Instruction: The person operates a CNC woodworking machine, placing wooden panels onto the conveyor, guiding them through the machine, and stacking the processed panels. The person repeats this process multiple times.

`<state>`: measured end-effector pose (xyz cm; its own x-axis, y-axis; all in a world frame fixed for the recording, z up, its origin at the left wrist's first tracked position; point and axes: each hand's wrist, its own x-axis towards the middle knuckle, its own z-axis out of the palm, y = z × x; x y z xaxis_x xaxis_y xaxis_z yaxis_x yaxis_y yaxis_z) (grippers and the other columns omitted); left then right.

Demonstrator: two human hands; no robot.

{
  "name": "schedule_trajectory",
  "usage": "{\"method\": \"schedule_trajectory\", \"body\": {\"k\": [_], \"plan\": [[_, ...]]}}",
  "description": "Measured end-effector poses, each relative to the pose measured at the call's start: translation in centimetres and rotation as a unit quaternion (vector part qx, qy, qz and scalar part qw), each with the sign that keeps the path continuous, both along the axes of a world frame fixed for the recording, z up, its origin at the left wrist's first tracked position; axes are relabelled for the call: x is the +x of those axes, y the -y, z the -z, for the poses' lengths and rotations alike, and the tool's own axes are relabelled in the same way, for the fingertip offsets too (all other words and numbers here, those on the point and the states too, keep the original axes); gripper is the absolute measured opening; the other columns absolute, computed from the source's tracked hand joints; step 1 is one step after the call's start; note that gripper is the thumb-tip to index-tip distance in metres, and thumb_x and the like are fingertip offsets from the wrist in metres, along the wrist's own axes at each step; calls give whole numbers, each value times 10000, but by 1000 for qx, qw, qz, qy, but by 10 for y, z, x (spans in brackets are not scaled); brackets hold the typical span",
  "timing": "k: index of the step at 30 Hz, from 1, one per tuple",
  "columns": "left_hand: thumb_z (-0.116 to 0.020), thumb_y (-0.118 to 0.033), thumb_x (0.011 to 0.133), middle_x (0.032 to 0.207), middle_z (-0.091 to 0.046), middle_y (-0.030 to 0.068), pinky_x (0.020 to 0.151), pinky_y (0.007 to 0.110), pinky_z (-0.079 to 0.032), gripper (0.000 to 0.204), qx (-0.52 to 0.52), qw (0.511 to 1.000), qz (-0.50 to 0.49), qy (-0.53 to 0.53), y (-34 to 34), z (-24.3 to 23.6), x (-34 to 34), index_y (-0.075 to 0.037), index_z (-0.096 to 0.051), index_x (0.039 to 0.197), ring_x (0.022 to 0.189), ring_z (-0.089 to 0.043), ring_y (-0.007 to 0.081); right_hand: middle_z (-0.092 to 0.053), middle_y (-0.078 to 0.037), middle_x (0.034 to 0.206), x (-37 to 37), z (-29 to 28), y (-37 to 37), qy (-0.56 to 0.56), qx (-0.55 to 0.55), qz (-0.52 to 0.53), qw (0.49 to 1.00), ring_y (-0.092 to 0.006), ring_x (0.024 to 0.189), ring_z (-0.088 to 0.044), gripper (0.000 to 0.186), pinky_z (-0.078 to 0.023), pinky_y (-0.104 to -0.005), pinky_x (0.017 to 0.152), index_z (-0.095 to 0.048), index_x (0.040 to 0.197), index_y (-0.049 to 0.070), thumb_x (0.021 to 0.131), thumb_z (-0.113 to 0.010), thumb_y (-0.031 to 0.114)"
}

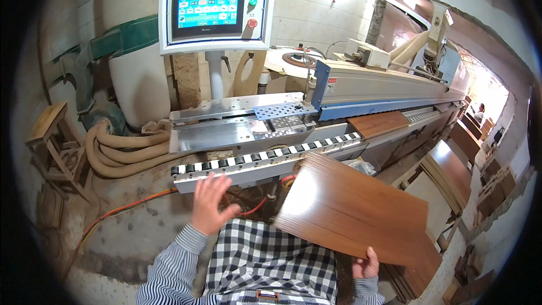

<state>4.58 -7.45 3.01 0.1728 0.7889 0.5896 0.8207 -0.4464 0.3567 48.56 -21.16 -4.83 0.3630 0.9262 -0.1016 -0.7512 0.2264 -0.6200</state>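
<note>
Your right hand (pixel 366 264) clamps the near edge of the brown panel (pixel 350 209). Your left hand (pixel 210 203) hovers beside it, fingers spread, touching nothing.

The person wears a long-sleeved shirt with fine dark-and-white horizontal stripes, its cuffs ending at the bare left hand (pixel 210 203) and bare right hand (pixel 366 264), under a black-and-white checked apron covering the chest.

Blue-lit rectangular control screen (pixel 208 11) in white housing, small red-white label (pixel 331 86) on machine
</note>
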Motion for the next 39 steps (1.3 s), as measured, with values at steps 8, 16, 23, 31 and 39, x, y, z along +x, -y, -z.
{"method": "schedule_trajectory", "body": {"k": [8,16,23,31,39], "plan": [[-680,-566,759,1380,-480,115,1090,584,-226,670,10,995,-43,-89,63,4,6,-126,-575,1253,1339,-355,345,-629,-38,933,-126,-19,-113,63,-20,-261,963,-125,758,-567,158,-474,-259,630,-582,1067,42,919,-572,95],[-730,-391,760,1335,-529,151,1041,477,-360,568,23,980,-191,-43,67,0,-52,-70,-600,1210,1294,-422,370,-645,-37,977,-212,-41,-180,-12,-17,-409,912,-157,905,-620,137,-543,-300,763,-617,1023,63,941,-598,171],[-729,-375,771,1353,-511,172,1050,462,-356,569,6,973,-233,-7,14,4,-81,-54,-591,1220,1320,-389,370,-437,-189,1414,-193,-65,-168,36,49,-414,908,-242,1153,-562,659,-478,-343,964,-160,1491,33,971,-532,190],[-699,-392,806,1392,-479,163,1084,444,-319,565,-40,967,-252,-9,-30,-6,-94,-59,-577,1246,1337,-372,346,-691,-109,978,-91,15,-89,429,-95,-271,856,-146,811,-644,342,-534,-286,740,-559,1237,-14,938,-543,151],[-696,-407,794,1426,-432,164,1136,479,-189,595,-37,956,-290,-8,-24,-3,-94,-71,-561,1267,1368,-307,348,-694,-127,902,-83,74,-38,739,-9,-80,669,-291,861,-646,216,-514,-378,795,-697,1003,50,870,-591,183]]}}
